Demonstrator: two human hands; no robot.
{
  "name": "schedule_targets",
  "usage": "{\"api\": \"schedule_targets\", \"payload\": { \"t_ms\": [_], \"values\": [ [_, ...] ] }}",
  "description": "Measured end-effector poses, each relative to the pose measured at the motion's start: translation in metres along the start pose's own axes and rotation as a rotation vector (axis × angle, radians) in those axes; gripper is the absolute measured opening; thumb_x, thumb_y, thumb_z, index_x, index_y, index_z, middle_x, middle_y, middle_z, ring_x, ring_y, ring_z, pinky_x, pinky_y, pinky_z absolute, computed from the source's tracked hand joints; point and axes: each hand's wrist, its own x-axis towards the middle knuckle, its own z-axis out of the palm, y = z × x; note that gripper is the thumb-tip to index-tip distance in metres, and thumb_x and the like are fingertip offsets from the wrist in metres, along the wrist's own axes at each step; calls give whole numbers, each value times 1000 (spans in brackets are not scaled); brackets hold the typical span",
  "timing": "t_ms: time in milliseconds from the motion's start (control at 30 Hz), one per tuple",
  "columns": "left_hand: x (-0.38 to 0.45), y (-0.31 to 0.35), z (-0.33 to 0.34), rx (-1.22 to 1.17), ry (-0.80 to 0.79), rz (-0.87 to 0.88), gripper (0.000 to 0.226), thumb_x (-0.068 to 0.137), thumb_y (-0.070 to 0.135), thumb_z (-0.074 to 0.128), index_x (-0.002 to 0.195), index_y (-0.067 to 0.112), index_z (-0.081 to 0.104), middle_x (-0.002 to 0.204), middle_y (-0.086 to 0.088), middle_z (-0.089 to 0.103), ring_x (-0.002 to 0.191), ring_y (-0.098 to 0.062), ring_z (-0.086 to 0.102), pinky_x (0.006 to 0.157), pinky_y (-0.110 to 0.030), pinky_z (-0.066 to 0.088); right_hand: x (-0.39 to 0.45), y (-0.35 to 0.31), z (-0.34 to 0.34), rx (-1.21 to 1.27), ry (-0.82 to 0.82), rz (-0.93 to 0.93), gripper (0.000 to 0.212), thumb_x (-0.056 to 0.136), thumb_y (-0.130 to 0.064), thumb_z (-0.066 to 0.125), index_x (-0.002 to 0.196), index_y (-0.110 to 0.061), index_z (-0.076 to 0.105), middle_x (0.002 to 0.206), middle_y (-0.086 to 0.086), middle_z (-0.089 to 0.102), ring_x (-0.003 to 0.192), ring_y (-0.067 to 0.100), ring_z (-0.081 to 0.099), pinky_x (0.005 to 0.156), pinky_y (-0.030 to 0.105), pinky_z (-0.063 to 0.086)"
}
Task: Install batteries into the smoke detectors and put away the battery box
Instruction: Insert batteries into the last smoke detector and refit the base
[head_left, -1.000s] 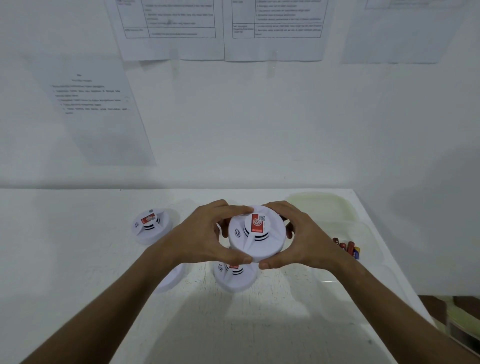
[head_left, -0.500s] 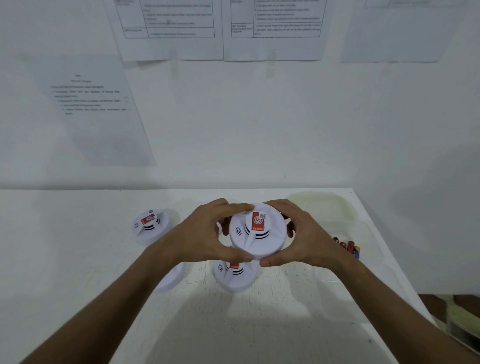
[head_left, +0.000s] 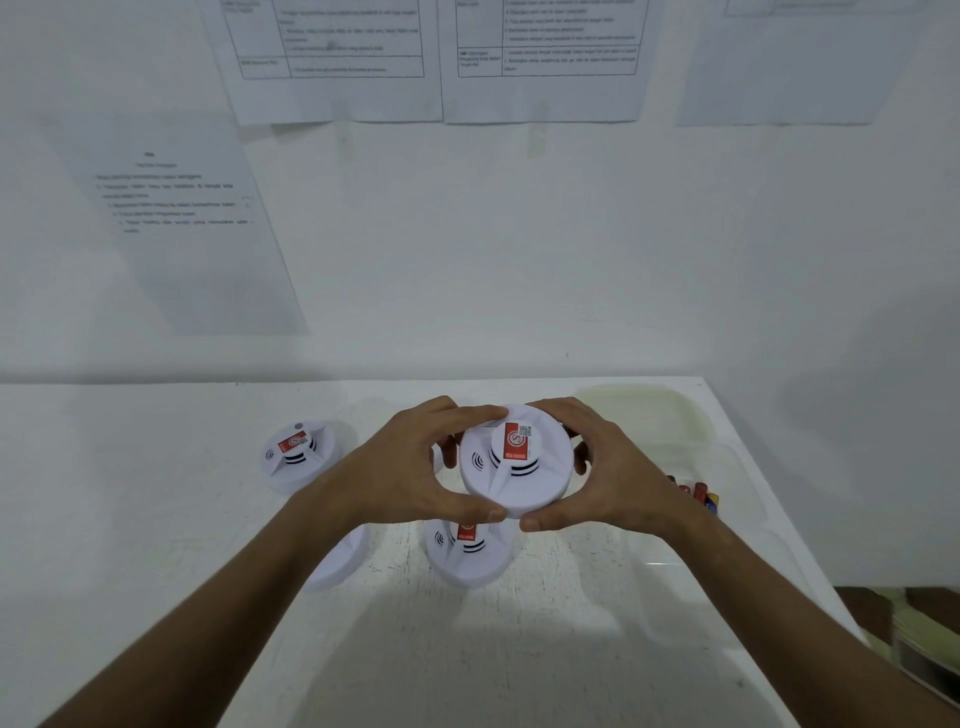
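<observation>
You hold the round white plastic smoke detector with the red label (head_left: 517, 460) lifted off the white surface (head_left: 156, 519), face toward you. Your left hand (head_left: 410, 475) and right hand (head_left: 602, 475) each have a curled grip round its rim from opposite sides, thumbs at the near edge, which suits twisting the body against its base, probably to open or close it. Three more white detectors lie on the surface: one far left (head_left: 297, 454), one just below the held one (head_left: 467, 551), one partly hidden under your left forearm (head_left: 340, 561). The clear plastic battery box (head_left: 727, 467) sits open to your right, with batteries (head_left: 698, 493) inside within easy reach.
</observation>
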Motion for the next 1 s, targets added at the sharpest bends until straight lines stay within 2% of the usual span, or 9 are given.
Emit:
{"api": "schedule_targets", "payload": {
  "t_ms": [267,533,600,667,733,800,900,1000],
  "values": [
    [2,-3,0,-1,2,-16,75,55,70,72,121,68,36,103,27,57,96,-7,54,73,-12,46,3,2,-1,-11,-2,4,93,51,-30,94,133,-24,52,124,-14,57,104,2,55,75,7,43],
    [3,-1,-1,-8,3,-10,76,56,69,73,121,73,33,109,34,54,99,-5,53,77,-13,46,4,4,-2,-8,4,4,94,52,-26,96,134,-25,51,125,-14,57,105,3,55,76,8,43],
    [3,-2,-1,-10,1,-47,82,54,71,72,128,62,36,109,30,55,98,-4,54,76,-14,47,4,4,-2,-6,9,8,93,51,-26,96,133,-26,51,125,-15,57,105,3,55,75,8,43],
    [3,-5,-1,-7,-6,-86,98,52,73,71,139,44,38,109,26,54,96,-4,55,75,-16,47,4,4,-2,-8,12,8,93,51,-27,96,133,-27,51,125,-15,57,105,4,55,75,8,44],
    [2,-6,-1,-1,-5,-92,103,51,72,72,142,34,41,106,23,55,92,-6,56,73,-17,47,4,5,-2,-8,15,11,93,51,-27,97,133,-28,52,125,-17,57,106,5,55,75,9,44],
    [1,-5,-1,-6,-4,-75,95,52,71,73,137,37,47,102,22,55,90,-8,56,72,-17,47,4,5,-2,-6,17,12,93,52,-25,97,132,-28,52,124,-18,57,107,5,55,75,8,44],
    [2,-4,-1,5,-9,-54,73,55,71,72,122,53,49,100,23,56,89,-8,56,70,-14,47,4,6,-3,-15,10,10,93,52,-24,98,133,-28,52,124,-18,57,106,5,55,75,8,43],
    [4,-4,-2,9,-10,-67,70,54,72,72,118,59,47,101,23,56,89,-7,56,70,-14,47,5,8,-4,-33,-3,12,92,53,-24,97,133,-28,52,125,-17,56,107,5,54,75,8,42]
  ]
}}
